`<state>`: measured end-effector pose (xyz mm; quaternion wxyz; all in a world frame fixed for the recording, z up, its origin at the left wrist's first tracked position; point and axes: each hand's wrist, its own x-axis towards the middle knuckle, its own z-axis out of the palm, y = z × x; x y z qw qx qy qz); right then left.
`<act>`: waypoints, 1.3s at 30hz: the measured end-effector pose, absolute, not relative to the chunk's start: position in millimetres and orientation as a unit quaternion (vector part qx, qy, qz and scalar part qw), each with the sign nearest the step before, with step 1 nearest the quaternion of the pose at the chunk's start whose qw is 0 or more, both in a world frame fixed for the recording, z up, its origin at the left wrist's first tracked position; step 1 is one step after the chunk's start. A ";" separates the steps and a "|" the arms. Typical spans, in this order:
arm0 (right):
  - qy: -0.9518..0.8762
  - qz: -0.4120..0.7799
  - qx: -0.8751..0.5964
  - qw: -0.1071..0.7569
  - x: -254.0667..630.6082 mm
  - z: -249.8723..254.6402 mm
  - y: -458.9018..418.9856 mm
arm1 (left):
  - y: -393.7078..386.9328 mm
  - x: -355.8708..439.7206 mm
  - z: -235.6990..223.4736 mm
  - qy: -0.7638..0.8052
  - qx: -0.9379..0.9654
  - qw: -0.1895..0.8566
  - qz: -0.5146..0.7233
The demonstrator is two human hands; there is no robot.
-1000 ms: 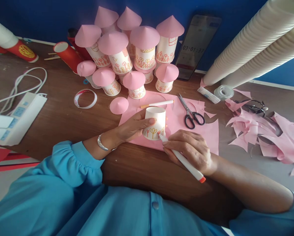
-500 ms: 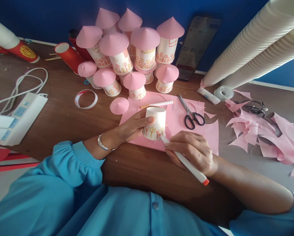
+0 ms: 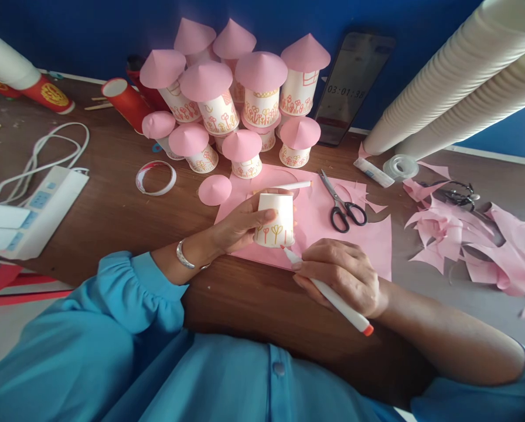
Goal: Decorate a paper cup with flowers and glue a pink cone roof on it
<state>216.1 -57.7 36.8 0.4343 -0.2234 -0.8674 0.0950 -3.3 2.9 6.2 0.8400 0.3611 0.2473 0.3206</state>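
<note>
Between the thumb and fingers of my left hand (image 3: pixel 244 224) is a small white paper cup (image 3: pixel 278 215), its rim downward, with orange and yellow flowers drawn low on its side. My right hand (image 3: pixel 339 274) grips a white marker (image 3: pixel 344 308) with an orange end. The marker's orange tip is close to the cup's lower edge; I cannot tell whether it touches. Under the cup lies a sheet of pink paper (image 3: pixel 354 252). On it rest black-handled scissors (image 3: pixel 341 205) and a second white marker (image 3: pixel 298 185). A pink paper cone (image 3: pixel 215 190) sits beside the sheet.
Several decorated cups with pink cone roofs (image 3: pixel 261 71) stand at the back. A phone (image 3: pixel 353 88) showing a timer leans on the blue wall. Pink scraps (image 3: pixel 442 225), clear tape (image 3: pixel 400 167) and tall stacked cups (image 3: pixel 456 76) are right; a tape ring (image 3: pixel 156 178) and power strip (image 3: pixel 47 211) left.
The paper cup has turned slightly in my left hand, so its drawn flowers sit further left. The marker tip has shifted a little left and down, off the flower it was at.
</note>
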 end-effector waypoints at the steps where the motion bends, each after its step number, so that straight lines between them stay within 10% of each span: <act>1: -0.865 0.093 -0.230 0.436 216.1 36.6 -57.4 | 2.5 -3.2 5.4 0.254 0.363 0.838 0.318; 39: -0.859 0.060 -0.273 0.428 214.5 30.6 -55.4 | 3.6 -5.3 8.7 0.261 0.378 0.831 0.314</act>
